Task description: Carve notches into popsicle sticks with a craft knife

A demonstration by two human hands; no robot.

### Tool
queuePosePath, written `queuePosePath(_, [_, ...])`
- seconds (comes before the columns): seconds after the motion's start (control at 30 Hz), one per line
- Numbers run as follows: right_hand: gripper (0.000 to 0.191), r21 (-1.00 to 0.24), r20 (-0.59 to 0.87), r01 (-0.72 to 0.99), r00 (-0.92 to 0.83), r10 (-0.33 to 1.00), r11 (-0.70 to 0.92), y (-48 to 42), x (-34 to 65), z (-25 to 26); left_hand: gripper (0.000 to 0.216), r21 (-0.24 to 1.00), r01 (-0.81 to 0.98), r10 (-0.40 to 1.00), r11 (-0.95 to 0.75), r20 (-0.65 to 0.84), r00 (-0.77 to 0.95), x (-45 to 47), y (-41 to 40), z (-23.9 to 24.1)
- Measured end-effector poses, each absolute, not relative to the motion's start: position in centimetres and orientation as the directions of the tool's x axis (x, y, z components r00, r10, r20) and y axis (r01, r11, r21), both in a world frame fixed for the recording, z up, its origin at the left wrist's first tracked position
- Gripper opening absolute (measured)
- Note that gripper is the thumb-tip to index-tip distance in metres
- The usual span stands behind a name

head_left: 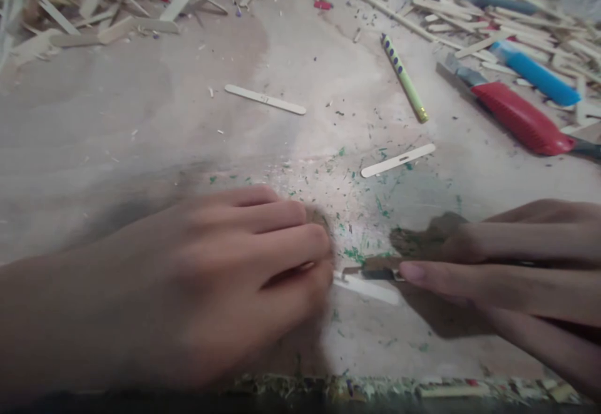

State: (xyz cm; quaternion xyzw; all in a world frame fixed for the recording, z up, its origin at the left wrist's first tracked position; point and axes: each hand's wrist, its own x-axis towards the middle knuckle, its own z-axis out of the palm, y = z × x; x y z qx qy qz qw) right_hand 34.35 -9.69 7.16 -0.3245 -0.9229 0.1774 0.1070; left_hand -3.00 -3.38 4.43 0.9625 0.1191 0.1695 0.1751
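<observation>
My left hand [244, 270] rests low on the table, fingers closed. A pale flat wooden craft stick [373, 289] sticks out to the right from under its fingertips. My right hand [511, 276] comes in from the right, its fingers pinched on a small dark metal blade [375, 272]. The blade's tip lies over or beside the stick, close to my left fingertips; motion blur hides whether they touch. Beyond the hands lies another craft stick [398, 160] with a short slot in its middle. Farther left is an uncut craft stick [265, 99].
A yellow-green pencil with dark dots [404, 79] lies right of centre. Beside it are a red-handled tool with a metal end [521, 116] and a blue-handled tool [535, 72]. Wood strips heap at the back right and back left [94, 7]. Green shavings [355, 255] litter the table.
</observation>
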Motion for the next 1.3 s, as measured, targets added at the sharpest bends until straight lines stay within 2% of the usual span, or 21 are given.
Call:
queuePosePath(0.13, [0.043, -0.33, 0.178, 0.623, -0.697, 0.695, 0.709, -9.6, 34.4, 7.4, 0.04, 0.348, 0.198, 0.305, -0.916, 0.287, 0.908, -3.0, -3.3, 4.4])
queuePosePath(0.23, [0.047, -0.397, 0.15, 0.584, -0.72, 0.678, 0.708, -9.4, 34.0, 7.3, 0.038, 0.344, 0.191, 0.302, -0.919, 0.305, 0.903, -3.0, -3.1, 4.3])
queuePosePath(0.33, [0.052, -0.511, 0.088, 0.538, -0.743, 0.663, 0.671, -9.4, 33.6, 7.0, 0.031, 0.294, 0.213, 0.309, -0.932, 0.337, 0.889, -2.9, -2.8, 4.3])
queuePosePath(0.4, [0.05, -0.544, 0.084, 0.536, -0.731, 0.677, 0.646, -9.4, 33.4, 6.7, 0.031, 0.268, 0.249, 0.336, -0.93, 0.355, 0.873, -2.8, -2.7, 4.4])
queuePosePath(0.57, [0.045, -0.542, 0.092, 0.551, -0.712, 0.696, 0.635, -9.2, 33.3, 6.2, 0.03, 0.261, 0.216, 0.3, -0.941, 0.352, 0.886, -2.8, -2.4, 4.7])
queuePosePath(0.77, [0.051, -0.532, 0.088, 0.564, -0.705, 0.704, 0.631, -9.2, 33.3, 6.1, 0.028, 0.281, 0.106, 0.198, -0.954, 0.325, 0.925, -3.0, -2.8, 4.5])
queuePosePath(0.93, [0.048, -0.55, 0.072, 0.558, -0.71, 0.701, 0.621, -9.2, 33.3, 6.4, 0.023, 0.278, 0.192, 0.281, -0.941, 0.326, 0.903, -3.3, -3.3, 4.6])
queuePosePath(1.03, [0.041, -0.527, 0.078, 0.564, -0.713, 0.697, 0.636, -9.1, 33.1, 6.6, 0.031, 0.247, 0.179, 0.255, -0.952, 0.319, 0.913, -3.1, -2.8, 4.5])
queuePosePath(1.13, [0.037, -0.58, 0.07, 0.533, -0.72, 0.69, 0.615, -9.0, 32.7, 6.7, 0.04, 0.213, 0.113, 0.18, -0.97, 0.329, 0.927, -2.5, -2.2, 4.3])
queuePosePath(1.2, [0.039, -0.621, 0.067, 0.512, -0.72, 0.691, 0.594, -9.0, 32.6, 6.7, 0.04, 0.2, 0.085, 0.147, -0.976, 0.324, 0.934, -2.1, -2.1, 4.1])
queuePosePath(1.3, [0.045, -0.631, 0.072, 0.5, -0.724, 0.686, 0.593, -9.0, 32.6, 6.7, 0.041, 0.197, 0.107, 0.172, -0.975, 0.35, 0.921, -2.1, -2.5, 3.8])
